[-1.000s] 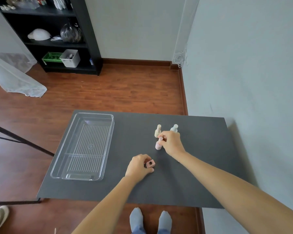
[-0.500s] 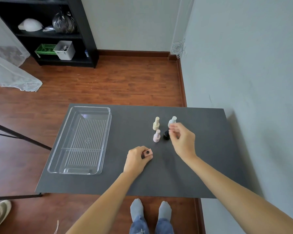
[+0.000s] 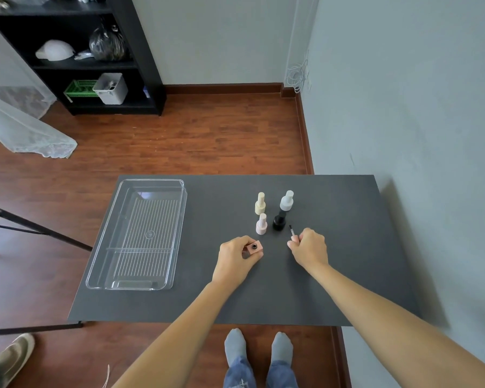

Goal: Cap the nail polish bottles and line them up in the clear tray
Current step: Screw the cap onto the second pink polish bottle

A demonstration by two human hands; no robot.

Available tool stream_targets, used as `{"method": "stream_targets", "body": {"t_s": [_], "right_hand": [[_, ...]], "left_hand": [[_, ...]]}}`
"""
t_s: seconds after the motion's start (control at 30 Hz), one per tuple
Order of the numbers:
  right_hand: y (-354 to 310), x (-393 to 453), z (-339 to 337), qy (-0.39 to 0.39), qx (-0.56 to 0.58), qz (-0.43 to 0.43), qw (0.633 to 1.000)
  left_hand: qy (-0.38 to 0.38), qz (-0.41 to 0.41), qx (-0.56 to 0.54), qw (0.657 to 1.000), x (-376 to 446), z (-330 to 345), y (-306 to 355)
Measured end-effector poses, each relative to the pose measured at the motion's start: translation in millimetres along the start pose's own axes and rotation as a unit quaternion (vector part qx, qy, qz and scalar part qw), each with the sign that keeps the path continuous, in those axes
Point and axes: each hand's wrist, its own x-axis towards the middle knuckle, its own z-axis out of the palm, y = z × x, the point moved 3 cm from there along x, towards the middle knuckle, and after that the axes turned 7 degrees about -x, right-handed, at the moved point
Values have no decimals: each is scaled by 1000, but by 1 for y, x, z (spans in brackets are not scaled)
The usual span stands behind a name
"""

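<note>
My left hand (image 3: pixel 235 259) grips an uncapped pink square nail polish bottle (image 3: pixel 254 247) standing on the black table (image 3: pixel 333 275), its dark neck open upward. My right hand (image 3: pixel 308 249) is closed around a cap, and the cap's thin brush (image 3: pixel 291 230) sticks out above the fingers. Behind the hands stand capped bottles: cream (image 3: pixel 260 204), pale grey (image 3: pixel 286 201), light pink (image 3: pixel 261 224) and black (image 3: pixel 279 221). The clear tray (image 3: pixel 140 236) lies at the table's left with nothing in it.
A grey wall runs along the table's right side. Beyond the table are a wooden floor, a black shelf unit (image 3: pixel 95 51) with a white bin and green basket, and white fabric (image 3: pixel 25 127). A black stand leg (image 3: pixel 34 228) crosses at left. A shoe (image 3: pixel 11 357) shows bottom left.
My right hand has left the upright bottles and come nearer, to the right of the pink bottle, now with a brush cap in it. My left hand stayed on the pink bottle.
</note>
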Motion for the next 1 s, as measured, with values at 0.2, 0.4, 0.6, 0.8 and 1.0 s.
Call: {"method": "stream_targets", "body": {"t_s": [0.2, 0.4, 0.6, 0.8, 1.0], "right_hand": [[-6, 2, -27, 16, 78, -29, 996], [-50, -6, -115, 50, 179, -109, 976], [-113, -26, -213, 62, 298, -199, 932], [-168, -48, -291, 36, 424, -280, 860], [-213, -70, -341, 57, 453, -388, 801]], "left_hand": [[-3, 27, -28, 999, 8, -18, 38], [10, 87, -60, 994, 30, -50, 102], [30, 136, -110, 984, 44, -79, 170], [64, 173, -149, 971, 51, -109, 235], [108, 229, -162, 954, 47, -134, 285]]}}
